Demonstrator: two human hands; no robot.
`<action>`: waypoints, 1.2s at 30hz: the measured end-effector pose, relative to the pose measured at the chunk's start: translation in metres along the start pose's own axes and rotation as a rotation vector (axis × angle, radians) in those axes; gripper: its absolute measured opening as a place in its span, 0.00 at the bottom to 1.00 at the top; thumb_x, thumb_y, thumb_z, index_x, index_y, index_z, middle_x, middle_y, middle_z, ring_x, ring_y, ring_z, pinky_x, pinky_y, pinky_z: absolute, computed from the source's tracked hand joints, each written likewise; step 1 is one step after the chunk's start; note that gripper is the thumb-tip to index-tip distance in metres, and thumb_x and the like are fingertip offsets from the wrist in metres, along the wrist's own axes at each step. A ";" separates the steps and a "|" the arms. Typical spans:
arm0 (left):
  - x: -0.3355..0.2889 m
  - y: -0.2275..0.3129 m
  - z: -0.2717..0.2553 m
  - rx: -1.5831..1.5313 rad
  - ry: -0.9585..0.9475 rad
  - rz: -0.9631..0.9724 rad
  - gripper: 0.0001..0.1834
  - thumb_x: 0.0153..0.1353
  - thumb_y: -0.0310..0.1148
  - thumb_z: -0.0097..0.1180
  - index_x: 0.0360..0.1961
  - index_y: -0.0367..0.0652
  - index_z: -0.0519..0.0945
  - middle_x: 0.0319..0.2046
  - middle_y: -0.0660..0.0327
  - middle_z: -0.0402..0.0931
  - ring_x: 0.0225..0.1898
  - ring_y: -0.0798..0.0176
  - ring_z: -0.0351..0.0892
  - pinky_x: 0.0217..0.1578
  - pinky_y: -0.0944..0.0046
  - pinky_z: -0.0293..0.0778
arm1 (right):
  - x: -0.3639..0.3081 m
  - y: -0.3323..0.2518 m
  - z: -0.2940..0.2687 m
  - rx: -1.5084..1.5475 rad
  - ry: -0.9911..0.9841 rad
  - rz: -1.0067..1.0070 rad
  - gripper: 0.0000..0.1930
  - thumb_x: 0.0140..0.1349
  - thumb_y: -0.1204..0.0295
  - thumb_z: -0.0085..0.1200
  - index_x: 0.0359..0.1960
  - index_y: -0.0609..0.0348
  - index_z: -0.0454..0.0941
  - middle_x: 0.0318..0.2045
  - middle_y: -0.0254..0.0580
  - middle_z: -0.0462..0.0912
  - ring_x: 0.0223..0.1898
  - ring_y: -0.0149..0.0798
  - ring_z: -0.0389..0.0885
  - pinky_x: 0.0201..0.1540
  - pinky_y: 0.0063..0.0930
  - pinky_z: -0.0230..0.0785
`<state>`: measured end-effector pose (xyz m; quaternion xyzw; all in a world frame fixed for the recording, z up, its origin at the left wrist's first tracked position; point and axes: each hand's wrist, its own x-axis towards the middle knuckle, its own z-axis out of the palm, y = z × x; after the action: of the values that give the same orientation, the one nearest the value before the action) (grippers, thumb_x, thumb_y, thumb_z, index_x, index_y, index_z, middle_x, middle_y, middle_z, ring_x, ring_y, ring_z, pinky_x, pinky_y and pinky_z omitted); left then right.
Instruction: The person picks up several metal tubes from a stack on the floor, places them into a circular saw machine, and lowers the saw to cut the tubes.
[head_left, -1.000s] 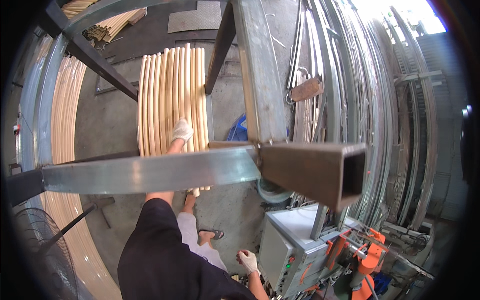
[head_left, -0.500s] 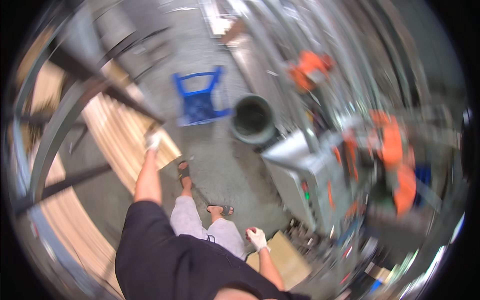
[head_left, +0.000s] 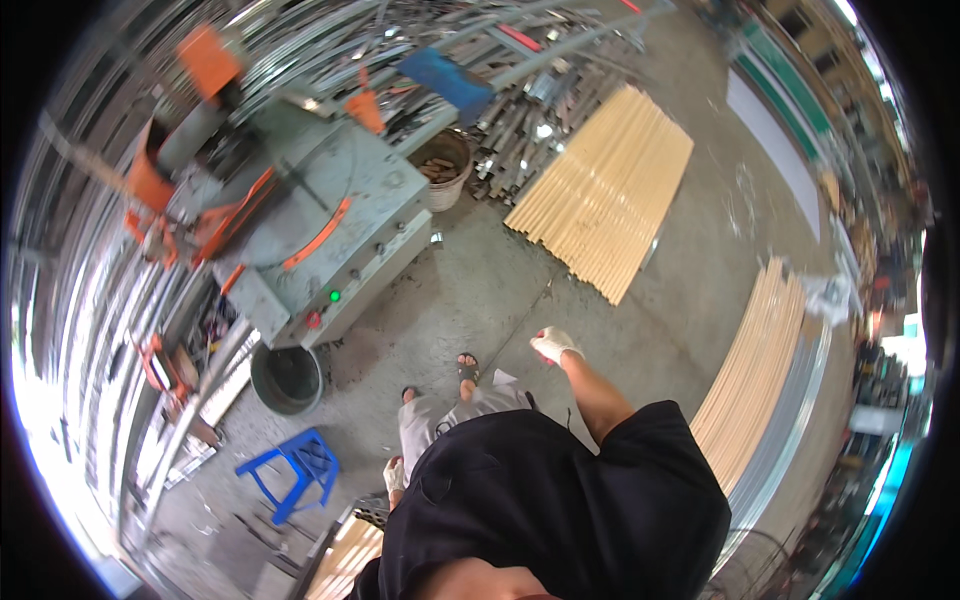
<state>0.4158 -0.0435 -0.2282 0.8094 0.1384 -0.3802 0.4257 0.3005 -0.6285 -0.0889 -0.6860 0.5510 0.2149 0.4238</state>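
Observation:
My right hand [head_left: 556, 345], in a white work glove with a reddish patch at the fingers, hangs in front of my body. Its fingers are curled in and nothing shows in them. The nearest thing beyond it is a stack of long, pale wood-coloured strips [head_left: 610, 190] on the floor. Beside my left thigh my left hand [head_left: 394, 474], gloved in white too, is partly hidden by my shirt; its fingers are too small to read. Just below it lie more wood-coloured strips [head_left: 350, 555] with a dark rack of hollow ends.
A grey cutting machine [head_left: 345, 220] with orange guards stands at left. Near it are a dark bucket [head_left: 287, 380], a blue plastic stool [head_left: 292, 472] and a bin of offcuts [head_left: 440, 170]. Metal bars fill the back. Long strips [head_left: 750, 370] lie at right.
My view has swung to the right, so the machine, bucket and stool now appear at left. My left hand, earlier stretched out at the strips, is now down beside my thigh.

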 end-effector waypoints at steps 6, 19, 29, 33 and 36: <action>0.093 0.167 0.008 0.539 -0.476 0.343 0.12 0.68 0.35 0.56 0.45 0.42 0.87 0.35 0.61 0.86 0.32 0.66 0.83 0.30 0.66 0.75 | 0.017 0.092 -0.031 0.425 -0.012 0.272 0.14 0.64 0.64 0.57 0.43 0.63 0.82 0.27 0.42 0.85 0.22 0.36 0.84 0.25 0.33 0.78; 0.188 0.510 0.204 0.330 -0.518 0.097 0.11 0.71 0.34 0.55 0.47 0.41 0.85 0.31 0.68 0.80 0.29 0.72 0.77 0.30 0.73 0.70 | 0.107 0.099 -0.046 0.935 0.036 0.566 0.18 0.62 0.63 0.61 0.47 0.64 0.82 0.33 0.47 0.87 0.26 0.43 0.87 0.30 0.37 0.83; 0.187 0.538 0.359 0.729 -0.460 -0.042 0.14 0.70 0.34 0.53 0.50 0.39 0.84 0.29 0.70 0.75 0.29 0.75 0.70 0.29 0.69 0.66 | 0.352 0.231 -0.126 1.296 0.023 0.689 0.17 0.63 0.67 0.60 0.49 0.66 0.80 0.32 0.44 0.86 0.25 0.41 0.86 0.26 0.35 0.81; 0.166 0.556 0.427 0.882 -0.428 -0.245 0.15 0.70 0.33 0.52 0.51 0.39 0.84 0.31 0.68 0.78 0.30 0.73 0.73 0.30 0.69 0.69 | 0.443 0.355 -0.147 1.689 0.158 0.878 0.17 0.64 0.68 0.60 0.51 0.67 0.78 0.39 0.53 0.87 0.33 0.51 0.88 0.34 0.45 0.85; 0.155 0.586 0.507 0.971 -0.342 -0.300 0.16 0.70 0.32 0.52 0.53 0.37 0.83 0.36 0.64 0.83 0.35 0.70 0.80 0.36 0.68 0.75 | 0.518 0.466 -0.129 2.075 0.356 0.932 0.18 0.66 0.68 0.58 0.53 0.65 0.76 0.46 0.57 0.85 0.41 0.56 0.88 0.42 0.52 0.85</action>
<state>0.5888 -0.8129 -0.1765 0.8109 -0.0107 -0.5836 -0.0403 -0.0032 -1.0468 -0.5728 0.2425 0.7148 -0.3062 0.5801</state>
